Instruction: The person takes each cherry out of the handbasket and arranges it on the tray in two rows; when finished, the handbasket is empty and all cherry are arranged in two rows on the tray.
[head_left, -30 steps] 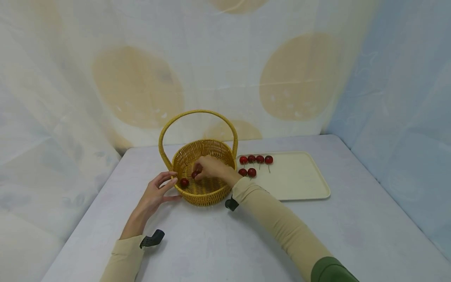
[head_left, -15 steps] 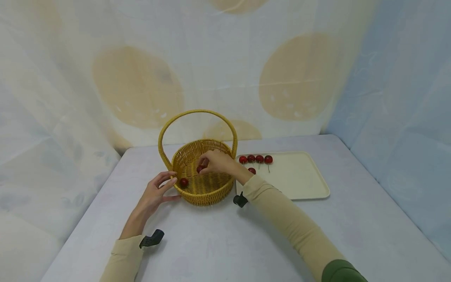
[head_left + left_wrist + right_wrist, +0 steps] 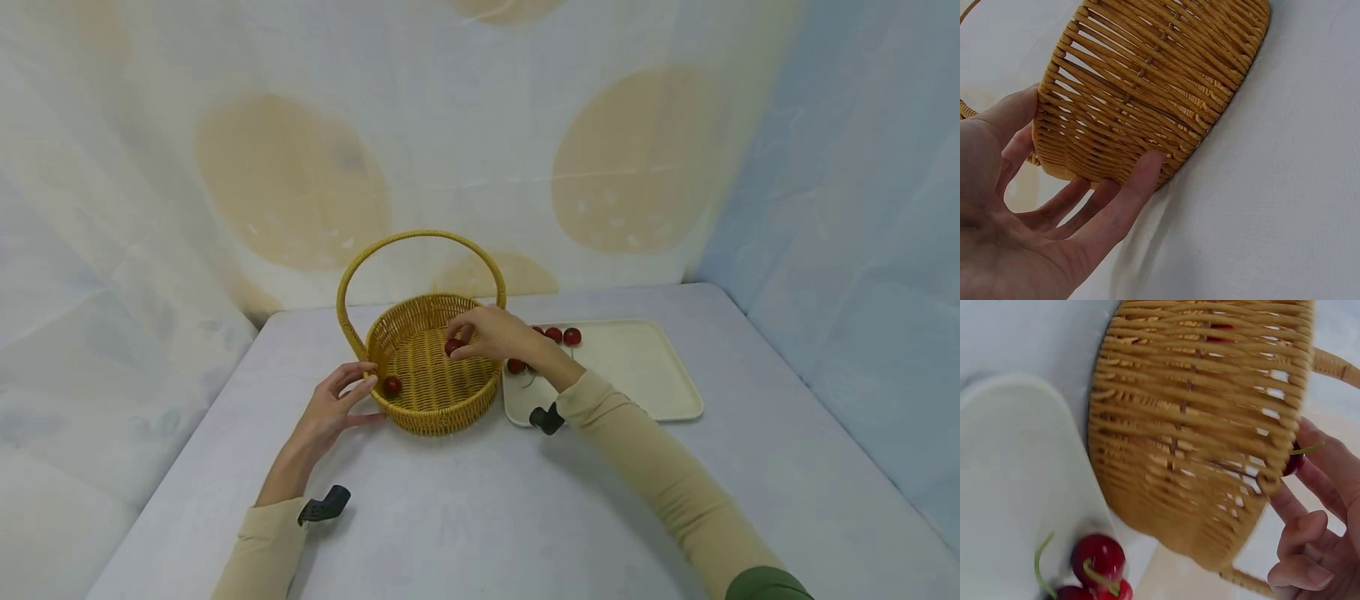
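My left hand [image 3: 327, 414] holds the near-left side of a yellow wicker basket [image 3: 431, 422]; in the left wrist view its fingers [image 3: 1116, 209] lie against the woven wall [image 3: 1147, 81], and one digit reaches over the rim. Between thumb and fingers, my right hand [image 3: 495, 333] pinches a dark red cherry [image 3: 453, 347] above the basket's right part. In the right wrist view this cherry [image 3: 1295, 464], with its green stem, is partly hidden behind the rim. Another cherry [image 3: 392, 386] lies inside the basket at its left.
A cream tray [image 3: 630, 367] stands to the right of the basket, close to it. Several stemmed cherries [image 3: 572, 337] lie at its left end, some hidden by my right hand and wrist. The basket's tall handle [image 3: 422, 234] arches up over it. Cloth hangs behind the table.
My right hand has moved right and slightly away from me, from the basket's middle to its right side, with the cherry in its fingers. My left hand and the basket have stayed in place.
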Demonstrator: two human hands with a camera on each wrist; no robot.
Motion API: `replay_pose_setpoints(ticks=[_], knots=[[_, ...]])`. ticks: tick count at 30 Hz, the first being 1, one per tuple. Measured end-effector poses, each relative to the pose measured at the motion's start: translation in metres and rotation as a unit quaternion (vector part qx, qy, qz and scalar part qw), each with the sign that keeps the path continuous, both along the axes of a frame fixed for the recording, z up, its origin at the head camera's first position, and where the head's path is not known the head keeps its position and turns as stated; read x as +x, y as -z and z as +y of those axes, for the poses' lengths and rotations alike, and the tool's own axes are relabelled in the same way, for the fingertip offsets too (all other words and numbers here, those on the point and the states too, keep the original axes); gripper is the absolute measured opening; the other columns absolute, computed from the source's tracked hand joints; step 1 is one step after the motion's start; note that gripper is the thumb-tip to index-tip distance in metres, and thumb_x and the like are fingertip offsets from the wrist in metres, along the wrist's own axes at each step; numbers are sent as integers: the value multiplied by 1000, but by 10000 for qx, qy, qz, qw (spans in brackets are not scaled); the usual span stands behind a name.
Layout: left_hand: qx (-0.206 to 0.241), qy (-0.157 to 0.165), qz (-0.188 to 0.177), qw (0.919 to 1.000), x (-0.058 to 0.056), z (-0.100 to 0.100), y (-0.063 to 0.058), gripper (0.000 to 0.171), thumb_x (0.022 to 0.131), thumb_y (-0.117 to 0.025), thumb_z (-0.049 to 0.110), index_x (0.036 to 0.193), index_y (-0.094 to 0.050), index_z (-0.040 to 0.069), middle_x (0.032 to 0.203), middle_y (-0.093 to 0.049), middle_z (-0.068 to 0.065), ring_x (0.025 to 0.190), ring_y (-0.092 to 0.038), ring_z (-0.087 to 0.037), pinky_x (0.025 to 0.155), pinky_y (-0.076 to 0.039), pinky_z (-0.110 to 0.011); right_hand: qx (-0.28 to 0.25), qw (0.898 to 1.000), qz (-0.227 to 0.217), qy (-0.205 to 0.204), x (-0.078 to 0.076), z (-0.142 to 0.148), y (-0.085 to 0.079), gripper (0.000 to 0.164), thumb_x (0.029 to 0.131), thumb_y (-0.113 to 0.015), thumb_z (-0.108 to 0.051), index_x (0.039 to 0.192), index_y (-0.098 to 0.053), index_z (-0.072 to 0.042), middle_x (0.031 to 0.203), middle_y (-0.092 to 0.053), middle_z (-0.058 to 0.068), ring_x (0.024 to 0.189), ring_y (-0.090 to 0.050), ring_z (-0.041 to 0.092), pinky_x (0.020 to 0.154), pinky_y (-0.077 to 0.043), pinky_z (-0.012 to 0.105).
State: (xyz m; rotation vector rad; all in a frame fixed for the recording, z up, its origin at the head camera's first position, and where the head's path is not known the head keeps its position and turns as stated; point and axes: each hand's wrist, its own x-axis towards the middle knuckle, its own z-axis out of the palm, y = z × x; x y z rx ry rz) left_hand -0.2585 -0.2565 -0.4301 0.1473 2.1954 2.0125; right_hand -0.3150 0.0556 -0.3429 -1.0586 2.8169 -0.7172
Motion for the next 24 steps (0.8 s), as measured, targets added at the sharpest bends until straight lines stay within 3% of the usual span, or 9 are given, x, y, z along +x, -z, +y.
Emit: replay_pose_setpoints(ticks=[14, 18, 24], knots=[[-49, -59, -74, 9999, 3, -2, 0, 61, 92, -68, 37, 140, -43, 8, 151, -32, -10, 142, -33, -36, 87, -58, -57, -360, 9993, 15, 122, 18, 47, -9, 31, 88, -73, -36, 113, -70, -18, 99, -72, 1, 93, -67, 19, 77, -57, 34], [-51, -68, -82, 9999, 3, -2, 1, 62, 92, -68, 38, 140, -43, 8, 151, -32, -10, 141, -34, -36, 87, -58, -56, -461, 9986, 6, 278, 19, 66, -5, 33, 87, -75, -36, 112, -70, -16, 100, -73, 2, 97, -67, 23, 77, -58, 35], [-20, -38, -30, 10000, 4, -2, -1, 64, 93, -67, 38, 141, -41, 6, 150, -33, -9, 140, -35, -35, 87, -59, -56, -382, 9961, -55, 797, 18, 101, 13, 34, 85, -77, -35, 111, -71, -14, 96, -73, 2, 85, -66, 18, 66, -56, 28]])
